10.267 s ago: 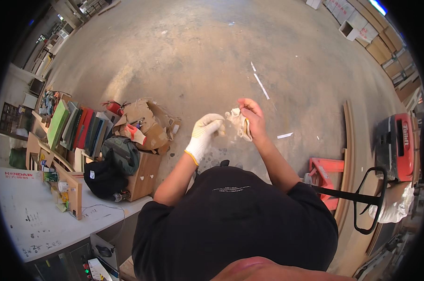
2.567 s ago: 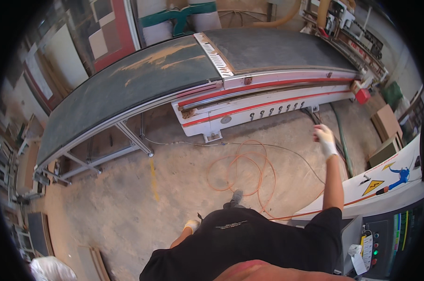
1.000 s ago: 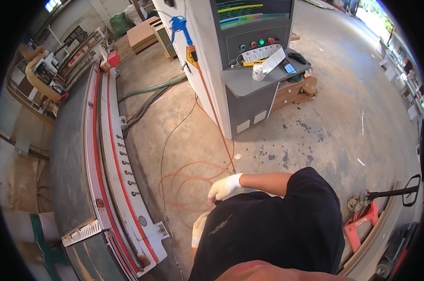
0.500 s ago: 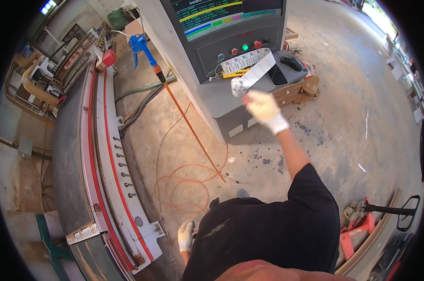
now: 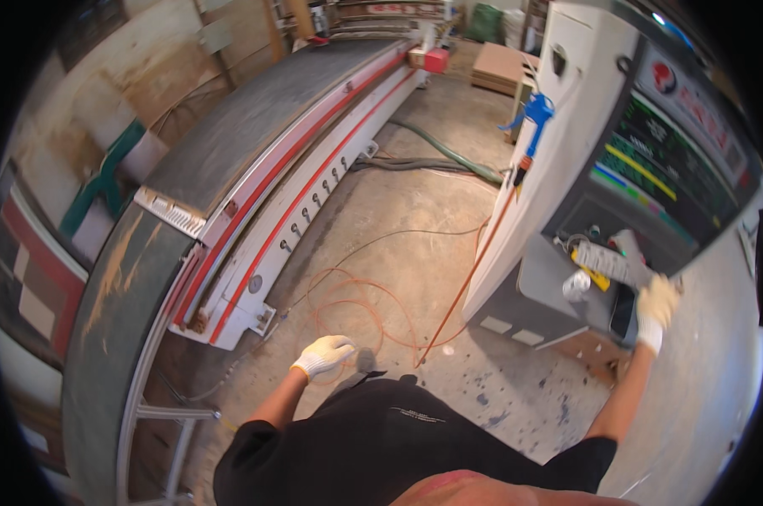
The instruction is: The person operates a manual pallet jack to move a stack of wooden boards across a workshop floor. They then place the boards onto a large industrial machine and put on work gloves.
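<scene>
From the head view, the right hand [image 5: 656,305], gloved, reaches out at three o'clock to the console [image 5: 601,253] shelf, fingers seemingly closed around a grey handset [image 5: 611,263] lying there; the grip itself is hard to tell. This looks like picking up the control, so a firm lift comes next. The left hand [image 5: 322,355] hangs at six o'clock, fingers loosely curled, empty, above the orange cable [image 5: 356,308].

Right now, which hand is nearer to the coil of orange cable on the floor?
Left. The left hand in its white glove hangs low just beside the orange cable coil, not touching it. The right hand is up at the console shelf, well away.
</scene>
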Demonstrator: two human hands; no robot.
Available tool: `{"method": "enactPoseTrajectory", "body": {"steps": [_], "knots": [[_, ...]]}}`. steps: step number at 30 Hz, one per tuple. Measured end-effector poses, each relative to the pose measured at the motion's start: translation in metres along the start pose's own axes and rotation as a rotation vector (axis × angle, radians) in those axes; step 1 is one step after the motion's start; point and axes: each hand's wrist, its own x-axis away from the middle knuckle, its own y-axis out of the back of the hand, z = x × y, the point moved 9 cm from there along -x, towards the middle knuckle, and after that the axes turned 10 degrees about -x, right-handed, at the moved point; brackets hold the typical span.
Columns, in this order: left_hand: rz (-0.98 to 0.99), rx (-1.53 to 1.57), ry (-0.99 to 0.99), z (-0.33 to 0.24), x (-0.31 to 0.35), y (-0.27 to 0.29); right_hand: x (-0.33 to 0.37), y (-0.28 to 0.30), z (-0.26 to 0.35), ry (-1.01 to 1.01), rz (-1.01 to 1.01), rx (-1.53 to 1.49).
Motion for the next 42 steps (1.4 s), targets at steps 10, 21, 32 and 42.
{"method": "enactPoseTrajectory", "body": {"steps": [10, 21, 32, 42], "knots": [[-0.097, 0.684, -0.384, -0.131, -0.032, 0.075, 0.152, 0.114, 0.419, 0.852, -0.041, -0.959], [-0.474, 1.272, -0.235, 0.075, -0.133, 0.201, 0.12, 0.061, 0.689, 0.959, 0.178, -1.283], [-0.295, 0.855, -0.395, 0.176, -0.179, 0.34, 0.024, 0.033, 0.891, 0.75, 0.902, -1.553], [-0.145, 0.675, -0.267, 0.176, -0.272, 0.369, -0.062, -0.023, 0.941, 0.256, 1.284, -1.813]]}}
